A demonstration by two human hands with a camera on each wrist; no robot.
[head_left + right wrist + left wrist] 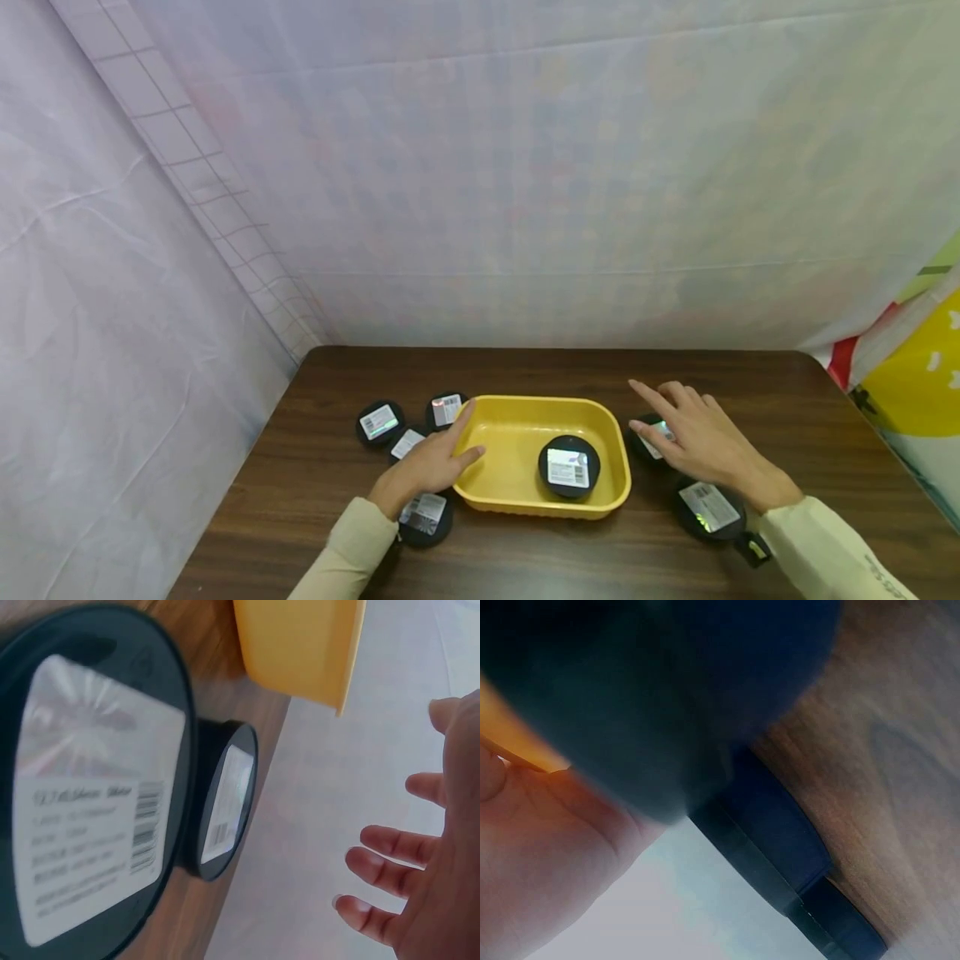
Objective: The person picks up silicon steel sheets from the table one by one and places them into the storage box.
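Note:
A yellow plastic basin (502, 467) stands on the table with one round black case (568, 467) inside, its white label facing up. My left hand (426, 467) is at the basin's left rim, fingers straight and thumb apart over the edge; whether it presses there I cannot tell. Beneath that wrist lies a labelled black case (425, 521), and dark case sides (761, 825) fill much of the left wrist view. To the basin's right, my right hand (701, 442) hovers with spread fingers, holding nothing. Below it are two more black cases, a farther one (651, 442) and a nearer one (708, 510).
Left of the basin, several similar cases lie close together, among them an outer one (380, 423) and a back one (446, 410). A small black object (752, 550) with a yellow-green mark is by the right sleeve. Pale cloth (555, 183) hangs behind the brown table (555, 558).

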